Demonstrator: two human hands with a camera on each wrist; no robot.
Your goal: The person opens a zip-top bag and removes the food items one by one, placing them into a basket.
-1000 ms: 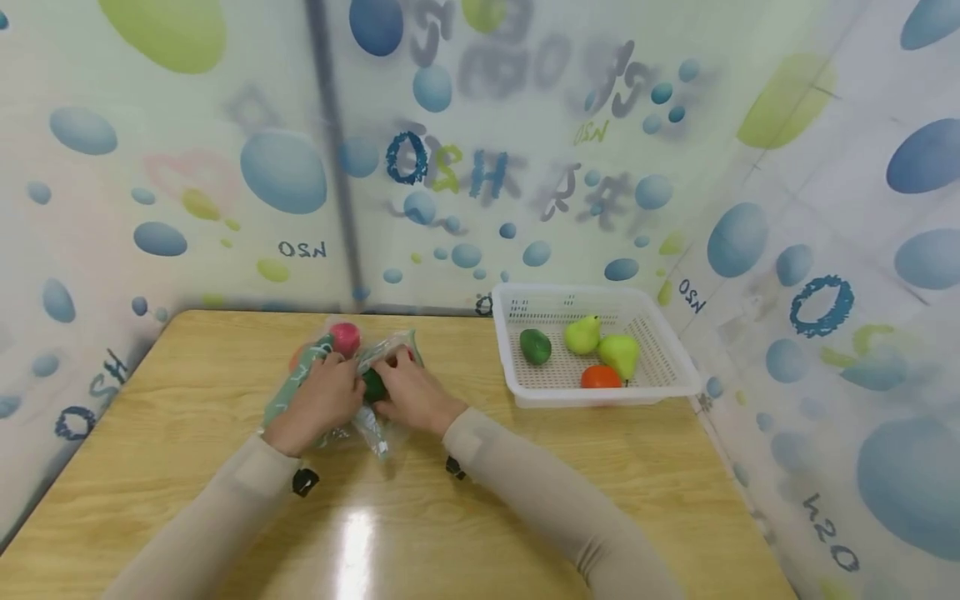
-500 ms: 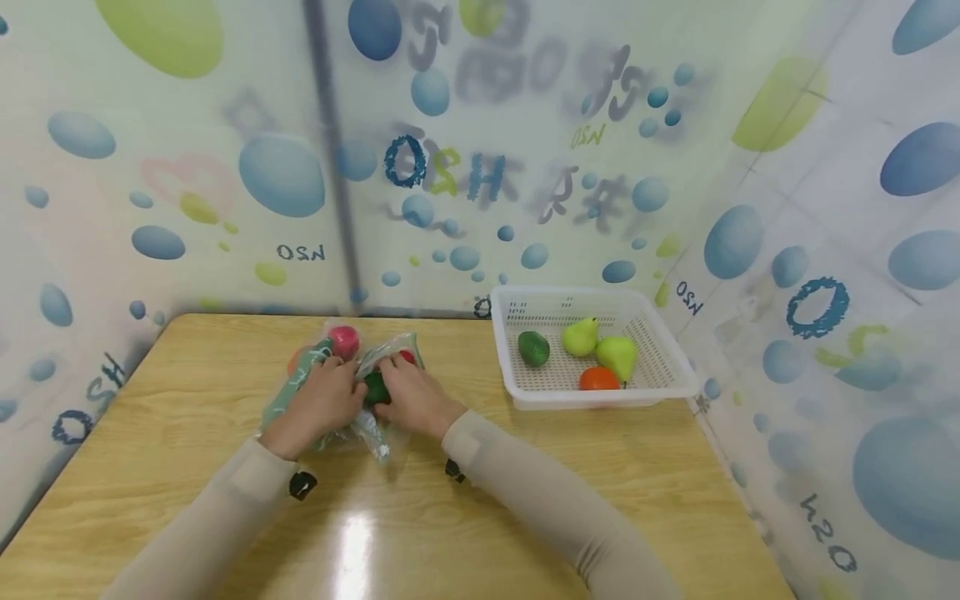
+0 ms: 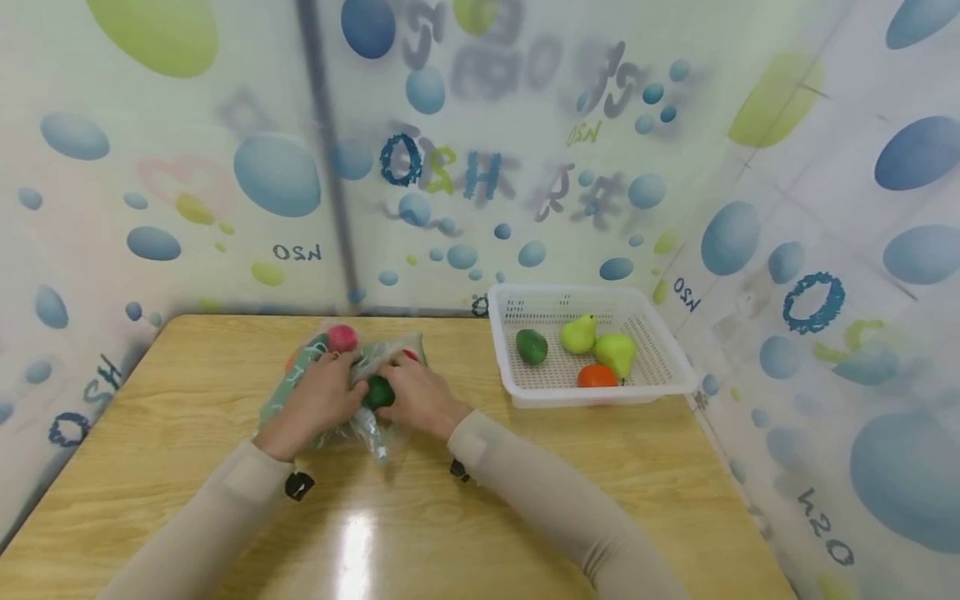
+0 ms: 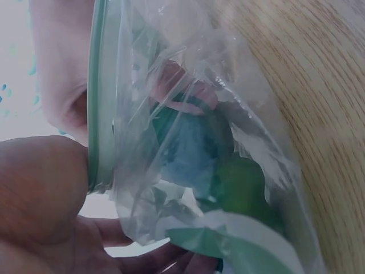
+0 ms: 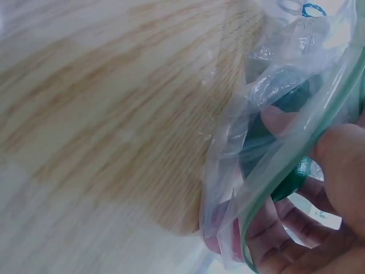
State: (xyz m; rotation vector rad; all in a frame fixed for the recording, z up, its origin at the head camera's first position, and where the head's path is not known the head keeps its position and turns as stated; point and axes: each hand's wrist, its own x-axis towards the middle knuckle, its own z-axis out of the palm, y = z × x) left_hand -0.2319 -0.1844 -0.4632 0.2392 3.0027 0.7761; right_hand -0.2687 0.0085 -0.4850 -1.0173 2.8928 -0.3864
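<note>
A clear zip bag [image 3: 367, 433] with a green printed panel and green zip edge lies on the table in the head view. My left hand [image 3: 322, 392] holds its mouth from the left, with the thumb beside the opening. My right hand [image 3: 420, 396] grips a dark green avocado [image 3: 378, 393] at the mouth; in the right wrist view the thumb [image 5: 279, 121] presses on it behind the plastic. A lighter green, rounded fruit [image 4: 239, 185] shows through the bag in the left wrist view. A pink-red fruit [image 3: 342, 337] sits at its far side, and a red one [image 3: 409, 355] is partly hidden by my right fingers.
To the right, a white perforated basket [image 3: 667, 386] holds another avocado [image 3: 532, 347], two green pears [image 3: 578, 335] and an orange-red round fruit [image 3: 597, 376]. A patterned wall stands behind the wooden table [image 3: 525, 467] and along its right side.
More of the avocado shows between my hands, a little nearer to me. My fingers have shifted slightly around the bag's mouth; the basket's contents are unchanged.
</note>
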